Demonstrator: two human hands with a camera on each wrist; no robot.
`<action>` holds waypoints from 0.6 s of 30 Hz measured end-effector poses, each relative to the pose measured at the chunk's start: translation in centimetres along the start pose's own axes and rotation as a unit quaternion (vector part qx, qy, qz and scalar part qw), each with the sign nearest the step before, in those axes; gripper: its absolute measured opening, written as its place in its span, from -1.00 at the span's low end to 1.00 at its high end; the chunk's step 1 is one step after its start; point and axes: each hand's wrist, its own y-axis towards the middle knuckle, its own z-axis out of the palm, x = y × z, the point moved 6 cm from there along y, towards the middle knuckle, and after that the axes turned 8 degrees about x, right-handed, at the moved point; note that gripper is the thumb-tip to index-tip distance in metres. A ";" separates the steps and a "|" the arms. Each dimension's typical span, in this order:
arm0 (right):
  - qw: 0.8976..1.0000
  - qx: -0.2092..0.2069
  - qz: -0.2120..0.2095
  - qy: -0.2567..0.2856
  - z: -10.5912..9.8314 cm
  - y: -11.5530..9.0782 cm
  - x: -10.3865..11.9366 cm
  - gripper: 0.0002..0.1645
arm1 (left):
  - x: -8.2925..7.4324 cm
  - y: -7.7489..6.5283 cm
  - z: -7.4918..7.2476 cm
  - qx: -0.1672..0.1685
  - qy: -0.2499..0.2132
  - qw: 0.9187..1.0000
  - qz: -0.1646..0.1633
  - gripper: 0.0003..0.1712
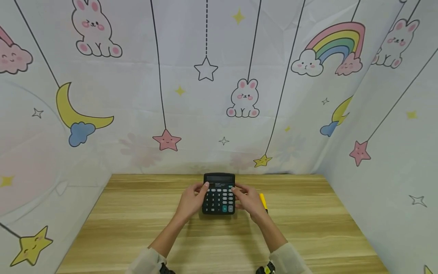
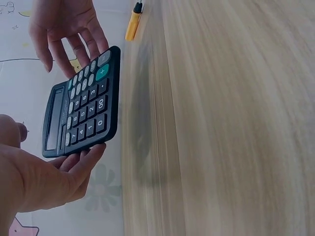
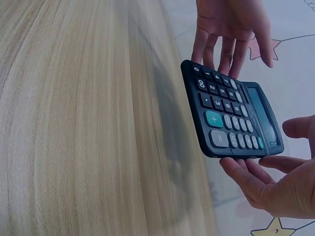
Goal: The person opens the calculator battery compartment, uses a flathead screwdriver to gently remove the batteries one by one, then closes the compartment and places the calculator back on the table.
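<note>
Above the tabletop, my head view shows the calculator held at its edges by the left hand and right hand, the latter partly hiding a yellow object. From the left wrist, I see each grip loosely closed, fingers beneath. The right wrist shows a shadow below, patterned cloth beyond.

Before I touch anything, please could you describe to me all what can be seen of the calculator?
The calculator is black and looks plastic, with rounded corners, a wide display, dark number keys, pale oval keys, a green plus key and a grey equals key. No digits can be made out on the display. It is held above the wooden table, its face toward the person. The left hand touches its left side, the right hand its right.
</note>
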 end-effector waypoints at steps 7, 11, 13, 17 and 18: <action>1.000 0.005 0.009 -0.025 -0.2 -0.1 0.0 -0.36 | 0.1 0.0 0.2 0.011 -0.017 1.000 -0.004 -0.19; 0.999 0.009 0.013 -0.036 -0.2 -0.3 0.5 -0.34 | 0.2 -0.1 0.2 0.021 -0.041 0.999 -0.014 -0.19; 0.999 0.014 0.010 -0.043 -0.2 -0.5 0.7 -0.31 | 0.2 -0.1 0.1 0.023 -0.049 0.998 -0.016 -0.18; 0.998 0.019 0.009 -0.053 -0.4 -0.8 1.1 -0.28 | 0.0 -0.1 -0.1 0.024 -0.041 0.999 -0.018 -0.14; 0.998 0.020 0.010 -0.055 -0.5 -0.8 1.1 -0.28 | -0.1 -0.2 -0.1 0.025 -0.035 0.999 -0.017 -0.12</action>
